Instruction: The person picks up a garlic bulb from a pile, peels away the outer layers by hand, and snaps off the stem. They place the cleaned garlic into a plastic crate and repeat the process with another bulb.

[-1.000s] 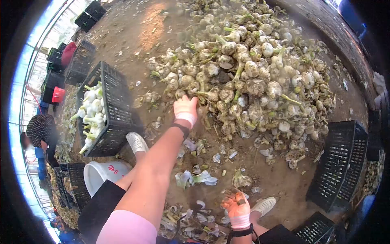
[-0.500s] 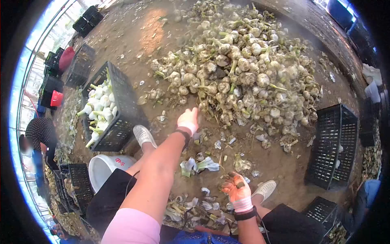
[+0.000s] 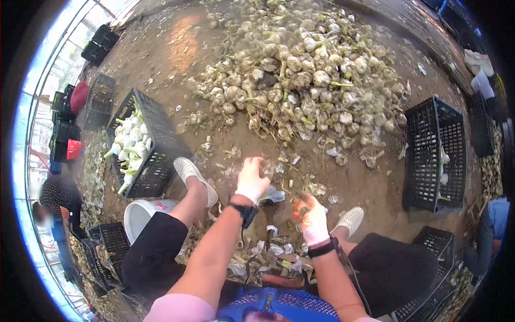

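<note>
Left hand [image 3: 253, 179] half curled over the floor [image 3: 220, 142], grip unclear, blurry. Right hand [image 3: 312, 217] curled nearby, apart from it; can't tell if holding anything. Dirty garlic [image 3: 316, 80] heaped ahead, clean garlic [image 3: 130, 144] in the left crate [image 3: 161, 153], bucket [image 3: 140, 216] near that.

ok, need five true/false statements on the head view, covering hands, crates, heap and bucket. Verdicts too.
1. The crate on the left holds white bulbs. True.
2. The left hand is inside the bucket. False: it is above the ground, outside the bucket.
3. Both wrists have dark bands. True.
4. The heap of bulbs sits in a crate. False: it lies loose on the ground.
5. The right hand is touching the heap. False: it is well short of it, nearer the right shoe.
</note>
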`<action>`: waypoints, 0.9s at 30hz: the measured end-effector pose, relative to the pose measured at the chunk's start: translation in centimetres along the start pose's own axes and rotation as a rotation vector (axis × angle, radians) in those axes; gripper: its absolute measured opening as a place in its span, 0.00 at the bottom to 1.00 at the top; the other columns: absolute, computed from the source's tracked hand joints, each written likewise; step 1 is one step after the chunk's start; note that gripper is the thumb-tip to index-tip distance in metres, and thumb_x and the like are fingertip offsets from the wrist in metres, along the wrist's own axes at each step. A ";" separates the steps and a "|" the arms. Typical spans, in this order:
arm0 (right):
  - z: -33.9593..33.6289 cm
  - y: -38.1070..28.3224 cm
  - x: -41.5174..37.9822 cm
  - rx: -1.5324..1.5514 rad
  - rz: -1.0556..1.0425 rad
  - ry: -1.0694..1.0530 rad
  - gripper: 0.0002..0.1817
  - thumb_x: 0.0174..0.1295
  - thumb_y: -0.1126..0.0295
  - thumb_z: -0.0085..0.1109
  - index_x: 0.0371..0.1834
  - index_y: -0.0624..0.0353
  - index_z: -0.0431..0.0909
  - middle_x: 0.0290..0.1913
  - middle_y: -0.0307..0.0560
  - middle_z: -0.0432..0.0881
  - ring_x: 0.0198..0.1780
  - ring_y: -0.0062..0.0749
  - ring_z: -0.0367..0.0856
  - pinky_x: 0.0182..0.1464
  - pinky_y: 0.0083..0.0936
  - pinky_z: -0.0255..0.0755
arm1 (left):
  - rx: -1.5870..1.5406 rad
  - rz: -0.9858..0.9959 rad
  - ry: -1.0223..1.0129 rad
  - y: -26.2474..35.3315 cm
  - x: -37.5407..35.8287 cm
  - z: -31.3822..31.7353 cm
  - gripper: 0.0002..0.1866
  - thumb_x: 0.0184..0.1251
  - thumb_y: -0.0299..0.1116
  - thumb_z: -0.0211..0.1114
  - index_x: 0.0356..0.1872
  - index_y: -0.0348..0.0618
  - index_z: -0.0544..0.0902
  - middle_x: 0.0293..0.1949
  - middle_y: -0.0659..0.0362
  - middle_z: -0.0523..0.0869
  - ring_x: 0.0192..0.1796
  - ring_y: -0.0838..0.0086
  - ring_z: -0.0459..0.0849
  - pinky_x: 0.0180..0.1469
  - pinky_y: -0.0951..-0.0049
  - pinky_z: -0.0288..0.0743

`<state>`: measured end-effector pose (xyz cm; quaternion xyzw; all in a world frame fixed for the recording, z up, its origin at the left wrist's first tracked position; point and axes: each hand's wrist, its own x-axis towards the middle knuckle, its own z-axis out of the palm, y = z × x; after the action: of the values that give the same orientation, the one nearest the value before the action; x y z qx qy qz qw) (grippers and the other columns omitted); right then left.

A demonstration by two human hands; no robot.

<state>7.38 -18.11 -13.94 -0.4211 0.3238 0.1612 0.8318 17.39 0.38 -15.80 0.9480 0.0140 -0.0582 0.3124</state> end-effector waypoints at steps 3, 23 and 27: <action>0.6 -0.3 -0.4 0.010 -0.179 -0.035 0.23 0.59 0.82 0.51 0.59 0.72 0.65 0.50 0.50 0.77 0.49 0.31 0.77 0.52 0.21 0.72 | -0.022 0.100 0.005 4.2 -5.8 -2.2 0.26 0.40 0.28 0.64 0.47 0.40 0.72 0.48 0.48 0.74 0.50 0.52 0.75 0.52 0.60 0.72; 0.9 -2.7 -9.2 -0.008 -0.109 -0.307 0.09 0.59 0.69 0.60 0.42 0.56 0.77 0.38 0.35 0.79 0.37 0.23 0.76 0.35 0.24 0.70 | 0.075 0.562 0.239 11.9 -17.6 -7.5 0.31 0.39 0.26 0.65 0.53 0.44 0.74 0.50 0.49 0.76 0.46 0.55 0.77 0.47 0.62 0.72; 0.4 -2.3 -9.2 0.218 0.006 -0.382 0.10 0.57 0.70 0.62 0.41 0.57 0.77 0.37 0.36 0.79 0.37 0.25 0.74 0.38 0.25 0.68 | 0.147 0.561 0.187 11.2 -17.6 -7.8 0.31 0.39 0.24 0.65 0.53 0.44 0.74 0.50 0.49 0.76 0.46 0.54 0.77 0.48 0.63 0.72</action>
<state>2.00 -19.14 -6.20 -0.2896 0.1769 0.2048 0.9181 1.38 -3.84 -0.89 0.9363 -0.2238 0.1172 0.2440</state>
